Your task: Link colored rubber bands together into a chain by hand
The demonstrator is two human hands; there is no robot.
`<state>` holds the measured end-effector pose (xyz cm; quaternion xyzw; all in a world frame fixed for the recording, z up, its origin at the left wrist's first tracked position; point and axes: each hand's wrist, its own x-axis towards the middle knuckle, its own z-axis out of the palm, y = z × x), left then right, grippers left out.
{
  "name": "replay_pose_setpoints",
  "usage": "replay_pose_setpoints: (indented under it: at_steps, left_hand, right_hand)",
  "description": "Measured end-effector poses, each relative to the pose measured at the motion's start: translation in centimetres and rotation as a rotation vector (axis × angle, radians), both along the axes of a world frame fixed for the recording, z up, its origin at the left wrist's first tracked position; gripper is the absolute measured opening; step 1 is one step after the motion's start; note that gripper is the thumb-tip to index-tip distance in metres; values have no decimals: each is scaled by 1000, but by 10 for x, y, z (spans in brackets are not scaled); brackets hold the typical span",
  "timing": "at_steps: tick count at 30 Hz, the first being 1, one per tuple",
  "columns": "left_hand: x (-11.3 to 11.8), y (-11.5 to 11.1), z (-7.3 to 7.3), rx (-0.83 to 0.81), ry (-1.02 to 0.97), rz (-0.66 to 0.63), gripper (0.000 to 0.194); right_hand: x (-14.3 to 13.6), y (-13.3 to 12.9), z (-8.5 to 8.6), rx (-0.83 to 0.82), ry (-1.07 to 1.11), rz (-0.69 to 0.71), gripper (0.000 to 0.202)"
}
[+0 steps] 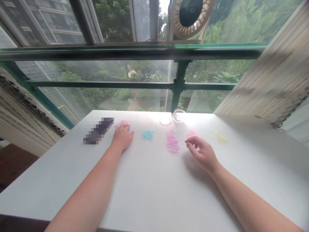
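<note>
My left hand (122, 138) lies low over the table with its fingers stretched out and thumb apart, its fingertips at a small pile of pink-red rubber bands (123, 122) that they partly cover. Thumb and forefinger of my right hand (202, 152) come together in a pinch above the table; whatever may be between them is too small to make out. Just left of that hand spreads a longer pile of purple-pink bands (172, 142). Behind its knuckles shows a pink pile (191, 133), partly hidden. A turquoise pile (148, 135) lies between the hands.
Pale yellow bands (220, 137) are scattered on the right. A clear round tub (179, 116) and a clear lid (165, 121) sit near the back edge of the white table (154, 190). A dark, pixelated flat object (99, 130) lies left. Beyond are a green railing (96, 53) and a fan (190, 16).
</note>
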<state>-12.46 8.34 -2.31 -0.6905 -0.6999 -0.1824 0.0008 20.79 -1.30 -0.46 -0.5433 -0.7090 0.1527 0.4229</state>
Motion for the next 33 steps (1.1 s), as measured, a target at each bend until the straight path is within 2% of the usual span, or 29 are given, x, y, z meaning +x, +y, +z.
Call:
replay_pose_setpoints:
  at_steps: [6,11,14,21,26,33]
  left_hand:
    - [-3,5,-1,-18,32,15,45]
    - [-1,1,5,9,9,18,41]
    - [-1,-4,10,58,-83,28,36]
    - [-13,-8,13,79,-311,149,19]
    - [-17,-9,12,100,-336,172,14]
    - [-17,-10,12,93,-372,136,18]
  right_hand:
    - [0,2,1,-14,39,2,12]
    - [1,2,2,-43,76,-26,13]
    - [3,2,1,-57,101,-47,14]
    - [6,3,-5,-92,82,-69,14]
    - [7,2,-5,-98,29,-75,15]
    - [5,2,-4,-74,13,-68,16]
